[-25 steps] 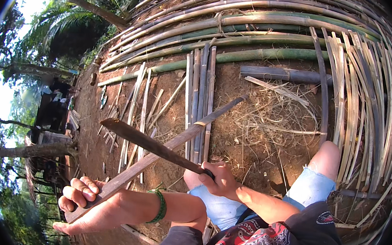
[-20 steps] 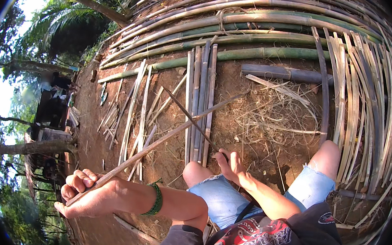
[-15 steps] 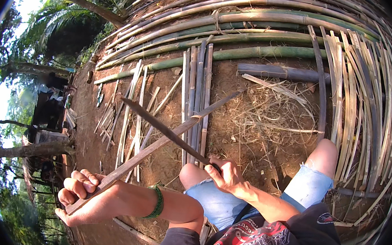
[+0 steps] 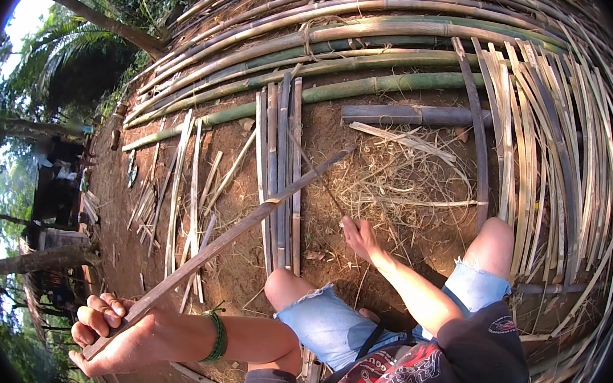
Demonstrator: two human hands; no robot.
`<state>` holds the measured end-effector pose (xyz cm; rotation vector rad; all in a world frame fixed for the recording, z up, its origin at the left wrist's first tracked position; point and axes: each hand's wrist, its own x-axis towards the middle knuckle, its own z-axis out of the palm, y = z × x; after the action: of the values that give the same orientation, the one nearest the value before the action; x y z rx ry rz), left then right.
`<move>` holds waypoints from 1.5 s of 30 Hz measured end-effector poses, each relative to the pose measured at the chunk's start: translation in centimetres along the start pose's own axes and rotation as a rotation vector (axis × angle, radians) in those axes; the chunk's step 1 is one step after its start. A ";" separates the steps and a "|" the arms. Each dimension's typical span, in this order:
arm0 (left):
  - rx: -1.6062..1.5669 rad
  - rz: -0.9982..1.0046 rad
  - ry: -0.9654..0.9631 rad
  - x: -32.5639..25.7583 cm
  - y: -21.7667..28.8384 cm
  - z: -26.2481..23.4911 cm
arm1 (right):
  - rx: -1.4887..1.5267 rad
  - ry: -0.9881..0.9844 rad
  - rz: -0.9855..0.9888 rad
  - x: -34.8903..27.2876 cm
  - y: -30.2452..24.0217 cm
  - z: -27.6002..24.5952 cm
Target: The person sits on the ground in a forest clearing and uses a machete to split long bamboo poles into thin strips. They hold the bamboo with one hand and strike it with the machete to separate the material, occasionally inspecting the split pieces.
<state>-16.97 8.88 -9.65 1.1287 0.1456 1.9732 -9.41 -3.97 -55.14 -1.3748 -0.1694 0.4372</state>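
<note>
1 long brown bamboo strip [image 4: 206, 252] slants across the view, from 8 o'clock up past the middle to 1 o'clock. The left hand [image 4: 106, 329], at 8 o'clock, is wrapped tight on its low end, and a green band [image 4: 216, 337] sits on that wrist at 7 o'clock. The right hand [image 4: 361, 238], just off the middle at 4 o'clock, is curled around the hidden grip of a long knife [image 4: 333, 197]. Its blade looks like a thin dark line, points to 11 o'clock and crosses the strip; I cannot tell if the 2 touch. Close to the middle, at 10 o'clock, some slats [image 4: 276, 167] lie side by side on brown dirt [image 4: 332, 270]. Curly shavings [image 4: 403, 174] lie between 2 and 3 o'clock, and many split sticks [image 4: 542, 161] lie farther out that way. Long poles [image 4: 379, 31] fill 12 o'clock. 2 bare knees [image 4: 495, 246] poke out of blue shorts [image 4: 331, 325] at 4 and 6 o'clock.
</note>
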 end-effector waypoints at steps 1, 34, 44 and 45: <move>0.030 -0.026 0.003 -0.1 0.0 0.4 | -0.077 0.097 0.185 2.0 2.4 -2.9; 0.151 -0.072 0.205 1.5 -1.7 3.7 | 0.079 0.253 0.463 6.3 4.9 -5.6; -0.256 -0.284 -0.289 5.3 -3.9 1.1 | 0.369 0.140 0.728 -9.1 3.2 -6.1; -0.281 -0.337 -0.312 5.4 -3.8 1.1 | 0.303 0.170 0.791 -10.0 2.3 -6.0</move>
<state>-15.11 14.79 -7.22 1.1269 -0.0992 1.4513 -16.81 -13.08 -57.18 -1.1289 0.5826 0.9523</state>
